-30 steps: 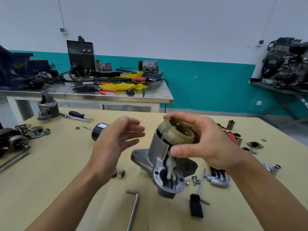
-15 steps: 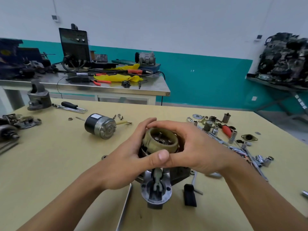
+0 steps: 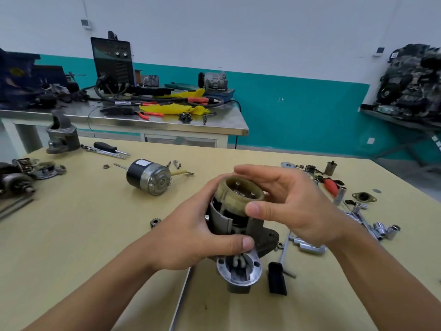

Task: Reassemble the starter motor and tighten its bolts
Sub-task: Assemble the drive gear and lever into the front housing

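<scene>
The grey starter motor housing (image 3: 239, 271) stands on the yellow table (image 3: 71, 247), its round nose opening facing me. A tan ring gear (image 3: 238, 195) sits in its top. My left hand (image 3: 191, 237) grips the housing's left side, thumb across the front. My right hand (image 3: 293, 206) holds the ring gear between thumb and fingers. The black and silver motor body (image 3: 149, 176) lies on its side further back to the left. A small pinion gear (image 3: 155, 222) lies left of my left hand.
A black-handled wrench (image 3: 278, 277) and hex keys (image 3: 307, 246) lie right of the housing. Sockets, bolts and a red-handled tool (image 3: 331, 186) are scattered at the right. Another housing (image 3: 63, 137), a screwdriver (image 3: 107, 148) and starter parts (image 3: 16, 180) lie at the left. A steel bench (image 3: 167, 125) stands behind.
My left hand came in from the open air and took hold of the housing. The housing has been lowered and turned more upright, and the ring gear sits lower in it.
</scene>
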The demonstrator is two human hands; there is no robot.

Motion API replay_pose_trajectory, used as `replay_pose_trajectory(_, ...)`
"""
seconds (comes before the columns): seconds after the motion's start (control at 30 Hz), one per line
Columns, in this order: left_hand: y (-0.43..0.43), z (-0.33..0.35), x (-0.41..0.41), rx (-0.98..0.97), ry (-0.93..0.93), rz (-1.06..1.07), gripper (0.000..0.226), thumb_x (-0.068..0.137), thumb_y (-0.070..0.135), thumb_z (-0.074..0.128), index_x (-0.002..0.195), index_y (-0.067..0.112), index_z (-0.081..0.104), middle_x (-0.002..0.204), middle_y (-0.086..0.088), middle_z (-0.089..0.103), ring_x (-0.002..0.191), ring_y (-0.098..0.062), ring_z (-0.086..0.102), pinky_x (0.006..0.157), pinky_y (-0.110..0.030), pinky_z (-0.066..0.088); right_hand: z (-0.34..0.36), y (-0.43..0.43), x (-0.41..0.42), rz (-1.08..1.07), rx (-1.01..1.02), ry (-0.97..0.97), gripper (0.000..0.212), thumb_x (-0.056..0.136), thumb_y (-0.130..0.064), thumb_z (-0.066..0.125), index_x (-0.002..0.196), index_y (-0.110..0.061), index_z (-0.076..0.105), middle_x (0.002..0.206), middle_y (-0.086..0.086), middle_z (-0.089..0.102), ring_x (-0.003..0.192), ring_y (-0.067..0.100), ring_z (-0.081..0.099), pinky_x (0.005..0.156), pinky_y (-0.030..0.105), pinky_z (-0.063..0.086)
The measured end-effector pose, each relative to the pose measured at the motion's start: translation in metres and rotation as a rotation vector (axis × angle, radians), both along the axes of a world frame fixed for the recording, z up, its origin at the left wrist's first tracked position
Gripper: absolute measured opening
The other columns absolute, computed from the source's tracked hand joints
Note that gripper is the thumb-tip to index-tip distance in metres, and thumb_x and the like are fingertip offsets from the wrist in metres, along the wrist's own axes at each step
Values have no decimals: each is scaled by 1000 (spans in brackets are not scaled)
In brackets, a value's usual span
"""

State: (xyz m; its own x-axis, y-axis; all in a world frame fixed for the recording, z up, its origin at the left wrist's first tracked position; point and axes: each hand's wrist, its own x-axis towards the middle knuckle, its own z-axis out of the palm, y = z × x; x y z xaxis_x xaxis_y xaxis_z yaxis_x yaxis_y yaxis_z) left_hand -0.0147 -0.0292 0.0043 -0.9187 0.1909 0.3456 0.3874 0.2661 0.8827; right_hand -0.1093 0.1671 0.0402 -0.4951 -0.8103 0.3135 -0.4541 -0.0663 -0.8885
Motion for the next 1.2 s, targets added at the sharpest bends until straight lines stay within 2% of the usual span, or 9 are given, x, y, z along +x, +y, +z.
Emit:
replay_pose_trajectory(0.1, 2, -3, -1, 5, -24, -3, 76, 80, 16, 86, 143, 25, 45, 133, -2, 63, 125, -23, 61, 102, -43, 52, 6, 5, 0, -19, 37, 57, 74, 71, -29, 79, 138, -12, 53, 134, 3, 66, 128, 17, 59, 110, 42, 45)
replay_pose_trajectory(0.2, 3, -3, -2, 25, -47, 20, 69, 77, 17, 87, 137, 21, 53, 127, -2, 67, 121, -21, 63, 99, -40, 51, 12, 6, 5, 4, 109, 137, 63, 79, -17, 79, 137, -7, 57, 129, 6, 68, 126, 22, 61, 109, 47, 45)
replay_pose_trajectory(0.33, 1, 0, -2, 61, -76, -27, 55, 78, 8, 83, 128, 16, 62, 119, -3, 71, 114, -19, 67, 93, -28, 51, 13, 7, 8, 29, 151, 266, 43, 86, -15, 75, 128, -16, 65, 125, 3, 69, 123, 25, 62, 105, 43, 49)
replay_pose_trajectory(0.5, -2, 1, -2, 85, -69, -96, 61, 78, 1, 80, 133, 10, 58, 124, -1, 68, 119, -18, 63, 96, -26, 47, 10, 5, 8, 45, 149, 290, 44, 87, -26, 74, 130, -19, 64, 128, 0, 67, 126, 24, 59, 107, 46, 46)
replay_pose_trajectory(0.63, -3, 1, -3, 117, -75, -128, 65, 76, 11, 79, 136, 11, 55, 129, 0, 66, 124, -21, 60, 99, -29, 46, 9, 4, 7, 38, 161, 282, 46, 87, -24, 75, 131, -16, 64, 134, -1, 64, 130, 23, 56, 109, 45, 44)
replay_pose_trajectory(0.8, -6, 0, -4, 127, -91, -173, 67, 76, 3, 78, 138, 12, 54, 131, -1, 64, 126, -22, 59, 100, -28, 46, 9, 2, 9, 10, 157, 272, 49, 80, -25, 79, 127, -17, 68, 133, -6, 65, 128, 18, 58, 108, 44, 45)
replay_pose_trajectory(0.93, -7, 2, -4, 96, -100, -202, 72, 73, -12, 78, 137, 8, 53, 128, -1, 64, 122, -20, 60, 99, -27, 46, 14, 5, 15, 25, 125, 315, 48, 75, -33, 84, 121, -27, 72, 126, -16, 68, 123, 9, 61, 104, 30, 49)
replay_pose_trajectory(1.03, -7, 3, -3, 68, -77, -184, 79, 67, -15, 82, 137, 4, 52, 128, -3, 64, 123, -23, 60, 101, -28, 45, 14, 8, 17, 2, 120, 405, 50, 69, -36, 89, 116, -28, 73, 121, -20, 69, 121, 6, 61, 99, 20, 47)
replay_pose_trajectory(1.2, -6, -1, -1, 45, -16, -79, 77, 59, -12, 88, 129, 2, 58, 120, -6, 68, 115, -20, 64, 97, -27, 47, 12, 6, 19, -10, 142, 417, 57, 65, -28, 93, 118, -28, 71, 122, -17, 67, 125, 12, 58, 99, 32, 50)
